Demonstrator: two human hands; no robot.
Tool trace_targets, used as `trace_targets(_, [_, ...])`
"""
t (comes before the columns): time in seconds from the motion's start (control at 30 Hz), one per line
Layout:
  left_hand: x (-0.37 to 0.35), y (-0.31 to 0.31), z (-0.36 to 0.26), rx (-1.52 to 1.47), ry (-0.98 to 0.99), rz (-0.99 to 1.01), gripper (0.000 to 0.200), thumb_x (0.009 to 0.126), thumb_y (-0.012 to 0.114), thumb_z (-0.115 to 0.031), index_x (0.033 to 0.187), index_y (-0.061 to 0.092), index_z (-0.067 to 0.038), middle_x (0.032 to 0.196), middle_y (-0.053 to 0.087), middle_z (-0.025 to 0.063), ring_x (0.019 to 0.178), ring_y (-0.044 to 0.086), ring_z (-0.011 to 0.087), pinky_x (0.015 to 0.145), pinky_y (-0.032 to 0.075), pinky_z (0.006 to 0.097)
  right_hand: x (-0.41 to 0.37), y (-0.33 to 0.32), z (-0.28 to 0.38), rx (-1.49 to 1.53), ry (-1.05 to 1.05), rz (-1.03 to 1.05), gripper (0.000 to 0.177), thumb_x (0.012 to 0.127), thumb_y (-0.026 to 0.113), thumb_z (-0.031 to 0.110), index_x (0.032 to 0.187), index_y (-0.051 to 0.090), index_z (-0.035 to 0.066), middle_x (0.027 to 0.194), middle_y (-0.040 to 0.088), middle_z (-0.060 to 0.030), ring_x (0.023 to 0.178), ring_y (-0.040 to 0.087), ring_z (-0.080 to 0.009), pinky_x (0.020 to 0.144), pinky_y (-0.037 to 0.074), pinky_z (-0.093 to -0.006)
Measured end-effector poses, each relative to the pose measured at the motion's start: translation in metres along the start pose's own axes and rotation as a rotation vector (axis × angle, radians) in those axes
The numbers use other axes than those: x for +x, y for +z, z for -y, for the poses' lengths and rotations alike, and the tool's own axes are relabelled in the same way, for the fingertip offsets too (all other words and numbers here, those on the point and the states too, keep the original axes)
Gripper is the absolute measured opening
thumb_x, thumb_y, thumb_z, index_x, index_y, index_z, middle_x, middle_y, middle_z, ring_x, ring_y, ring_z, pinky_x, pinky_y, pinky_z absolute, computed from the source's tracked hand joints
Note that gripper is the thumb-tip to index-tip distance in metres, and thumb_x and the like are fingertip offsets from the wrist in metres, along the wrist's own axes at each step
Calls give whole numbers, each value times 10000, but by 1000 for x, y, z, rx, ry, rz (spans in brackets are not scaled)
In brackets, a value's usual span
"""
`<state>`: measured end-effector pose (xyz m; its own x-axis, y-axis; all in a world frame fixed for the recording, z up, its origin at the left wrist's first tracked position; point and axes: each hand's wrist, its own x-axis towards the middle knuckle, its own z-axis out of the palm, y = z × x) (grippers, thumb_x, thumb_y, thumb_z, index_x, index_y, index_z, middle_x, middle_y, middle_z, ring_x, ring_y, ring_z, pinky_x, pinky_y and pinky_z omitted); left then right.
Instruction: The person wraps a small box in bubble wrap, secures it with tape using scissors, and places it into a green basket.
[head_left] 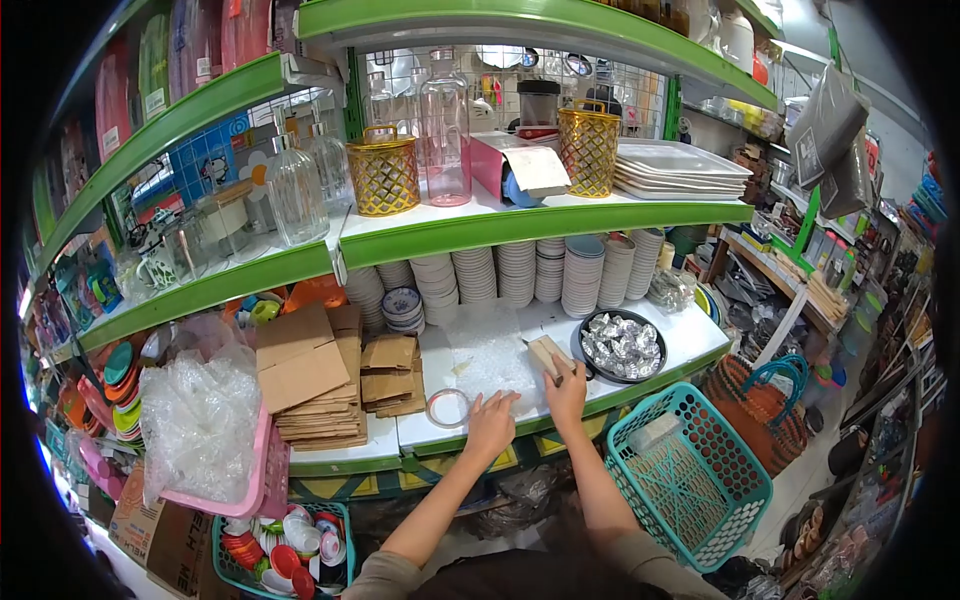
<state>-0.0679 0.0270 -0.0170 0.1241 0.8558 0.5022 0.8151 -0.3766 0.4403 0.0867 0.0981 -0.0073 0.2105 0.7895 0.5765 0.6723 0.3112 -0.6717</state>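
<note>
On the white lower shelf (380,440), my left hand (492,424) lies with its fingers spread on the edge of a clear bubble wrap sheet (480,345). My right hand (567,392) is closed around a small tan box (548,357), held at the sheet's right side. A roll of tape (448,408) lies flat just left of my left hand. Right of the box, a round black pan (622,346) holds several silvery, foil-like pieces.
Flattened cardboard pieces (305,375) are stacked at the left, beside a pink basket (265,470) of bubble wrap. A teal basket (690,470) stands at the lower right, near a woven bag (755,425). Stacked cups (515,275) line the shelf's back, under a green-edged upper shelf (540,227).
</note>
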Motion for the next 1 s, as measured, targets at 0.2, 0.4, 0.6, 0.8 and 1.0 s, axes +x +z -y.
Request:
trace_targets(0.2, [-4,-10,2,-10,53,232,366,843,496,-93,1197,587,-80,1276,574,99,1274,460,290,1076,313,508,17,-10,20,142,-102,-126,440,729,747,93,1160,660,125,1143,525,-175,995,571,-363,842,480,-393])
trace_targets(0.4, [-13,-13,2,59,171,293,380,855,503,-102,1230,564,-87,1319,542,92,1303,429,271,1088,307,501,30,1,32,356,-301,390,467,708,772,101,1161,675,157,1121,558,-130,981,576,-269,741,503,-330])
trace_targets(0.6, [-21,-15,6,93,244,270,437,843,513,-63,1277,536,-102,1330,538,83,1306,430,251,1088,316,492,28,12,20,506,-270,706,502,702,772,108,1186,668,194,1084,554,-113,983,553,-257,857,456,-326])
trace_targets(0.8, [-26,-15,8,116,253,276,451,842,498,-21,1282,537,-111,1346,532,63,1283,462,233,1077,342,463,27,17,3,558,-223,802,511,702,786,126,1194,668,198,1080,563,-73,958,543,-206,839,446,-303])
trace_targets(1.0, [-29,-17,11,130,288,292,447,828,504,-14,1262,551,-109,1345,533,54,1285,462,227,1066,357,463,31,17,0,586,-189,858,503,697,794,123,1182,673,183,1076,572,-58,921,533,-183,799,443,-294])
